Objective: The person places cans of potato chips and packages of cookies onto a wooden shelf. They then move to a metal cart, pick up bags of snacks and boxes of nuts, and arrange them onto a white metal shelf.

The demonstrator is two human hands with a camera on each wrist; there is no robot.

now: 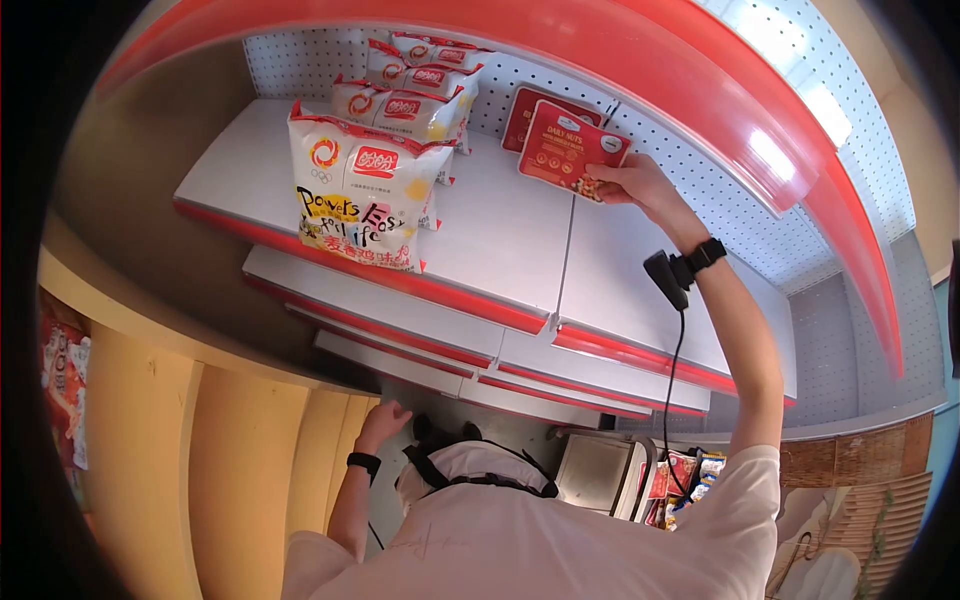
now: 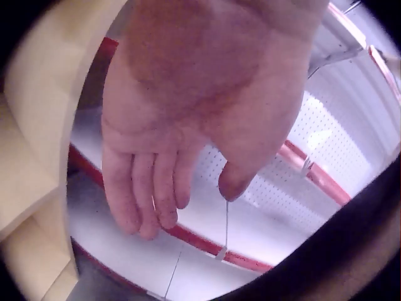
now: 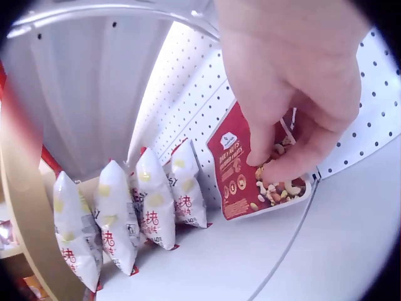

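Observation:
My right hand (image 1: 642, 188) pinches a red daily nuts pack (image 1: 560, 145) by its right edge, above the top shelf (image 1: 500, 240). The pack stands upright before a second red pack (image 1: 517, 122), mostly hidden behind it. In the right wrist view, the thumb and fingers lie over the nut picture on the held pack (image 3: 235, 185), whose lower edge is close to the shelf. Down by my side, my left hand (image 1: 382, 424) hangs with nothing in it. The left wrist view shows its palm (image 2: 200, 94) with fingers loosely extended.
A row of white snack bags (image 1: 365, 195) stands on the left of the top shelf. Perforated board (image 1: 690, 180) backs it, and a red curved canopy (image 1: 640, 60) arches overhead. Lower shelves (image 1: 400, 305) have red front edges. Behind on the right is a cart (image 1: 600, 470) with snack packs (image 1: 680, 480).

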